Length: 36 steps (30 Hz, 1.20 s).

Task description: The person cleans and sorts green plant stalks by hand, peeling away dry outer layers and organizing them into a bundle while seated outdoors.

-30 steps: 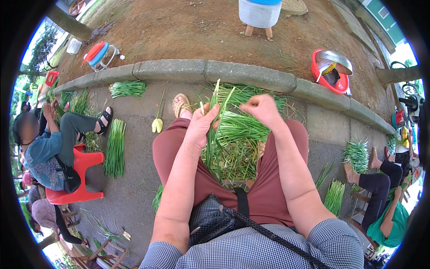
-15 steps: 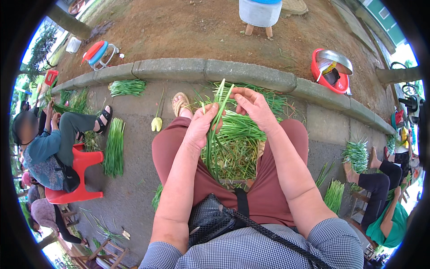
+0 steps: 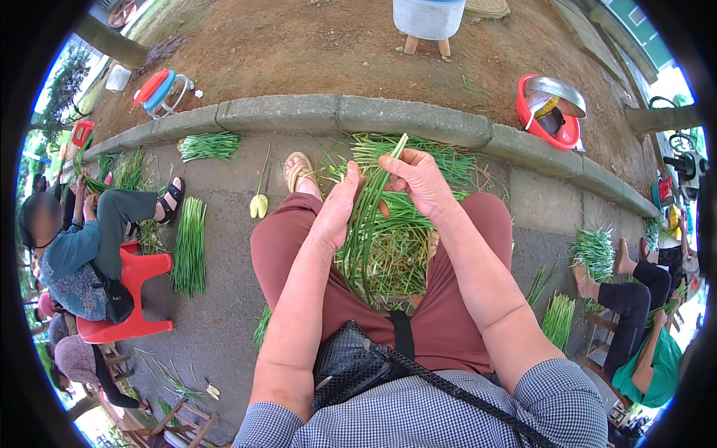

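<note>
Seated, the person worked over a lap full of green chives (image 3: 388, 254), a loose heap spread between the knees of rust-red trousers (image 3: 448, 321). Left hand (image 3: 337, 209) pressed against a thin bunch of stalks (image 3: 371, 201), thumb up, fingers folded round it. Right hand (image 3: 418, 179) pinched the top of the same bunch, fingertips closed on the stalks near their upper ends. Bunch stood nearly upright, tilted slightly right, its foot in the heap. Black bag (image 3: 351, 366) rested at the waist on a strap. Concrete kerb (image 3: 358, 116) ran just beyond the sandalled foot (image 3: 297, 170). More tied bundles (image 3: 188, 246) lay on the pavement to the left, beside another person on a red stool (image 3: 138, 295). Red basin (image 3: 549, 116) sat on bare earth past the kerb.
</note>
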### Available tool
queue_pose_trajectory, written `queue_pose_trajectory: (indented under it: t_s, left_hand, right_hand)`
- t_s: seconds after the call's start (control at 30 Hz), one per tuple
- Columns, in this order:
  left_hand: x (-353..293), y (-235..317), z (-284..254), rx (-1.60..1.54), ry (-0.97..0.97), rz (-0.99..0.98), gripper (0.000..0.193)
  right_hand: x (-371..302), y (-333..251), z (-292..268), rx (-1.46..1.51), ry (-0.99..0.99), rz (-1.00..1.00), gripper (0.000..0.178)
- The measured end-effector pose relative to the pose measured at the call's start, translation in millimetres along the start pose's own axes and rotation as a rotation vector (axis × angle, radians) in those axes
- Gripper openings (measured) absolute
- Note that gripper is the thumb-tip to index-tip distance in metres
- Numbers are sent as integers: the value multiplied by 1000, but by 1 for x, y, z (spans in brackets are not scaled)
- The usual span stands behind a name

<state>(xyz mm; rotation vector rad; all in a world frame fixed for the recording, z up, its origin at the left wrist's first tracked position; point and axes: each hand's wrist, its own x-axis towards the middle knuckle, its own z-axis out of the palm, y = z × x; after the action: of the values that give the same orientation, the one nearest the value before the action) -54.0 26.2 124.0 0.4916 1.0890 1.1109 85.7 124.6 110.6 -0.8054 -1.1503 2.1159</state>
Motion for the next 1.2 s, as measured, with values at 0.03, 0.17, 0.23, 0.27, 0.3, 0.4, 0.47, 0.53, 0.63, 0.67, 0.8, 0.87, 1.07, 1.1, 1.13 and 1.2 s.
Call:
queue_pose_trajectory:
  t_s: [0.03, 0.17, 0.23, 0.27, 0.3, 0.4, 0.47, 0.53, 0.63, 0.67, 0.8, 0.87, 1.07, 1.1, 1.13, 1.2]
  left_hand:
    - [0, -1, 1, 39, 30, 17, 52]
    - [7, -16, -4, 242, 56, 150, 28]
    - [10, -21, -8, 327, 40, 209, 23]
    - [10, -20, -8, 314, 26, 202, 22]
    - [9, -19, -8, 261, 24, 189, 22]
    - [6, -15, -7, 166, 45, 168, 21]
    - [3, -10, -4, 141, 52, 135, 22]
    - [2, -8, -3, 123, 46, 109, 24]
    - [4, -11, -6, 115, 19, 92, 26]
    - [4, -12, -6, 118, 10, 96, 27]
    - [4, -12, -4, 165, -22, 110, 29]
    - [5, -13, -4, 131, -29, 104, 27]
    - [9, -18, -7, 8, 40, 110, 27]
    - [9, -18, -8, -7, 54, 98, 28]
    - [8, -16, -6, -23, 70, 111, 27]
    - [4, -10, -2, -32, 29, 118, 27]
  right_hand:
    - [0, -1, -1, -24, 32, 5, 16]
    - [-3, -8, 2, -89, 101, 64, 18]
    - [-1, -5, -2, -99, 79, 92, 22]
    - [0, -4, -3, -103, 70, 104, 24]
    - [0, -3, -5, -44, 80, 86, 26]
    - [0, -6, -3, 9, 132, 33, 38]
    - [1, -4, -6, 10, 129, -61, 34]
    - [1, -3, -5, -24, 132, -122, 29]
    - [0, -2, 0, -107, 135, -141, 22]
    - [0, -1, 0, -121, 129, -130, 21]
    - [1, 0, -1, -173, 127, -140, 19]
    - [1, -1, 0, -123, 112, -99, 18]
    - [1, -1, -2, -111, 56, -87, 16]
    - [1, 0, -4, -130, 45, -92, 16]
    - [1, 0, -4, -123, 34, -92, 15]
    - [1, -1, -4, -108, 12, -92, 13]
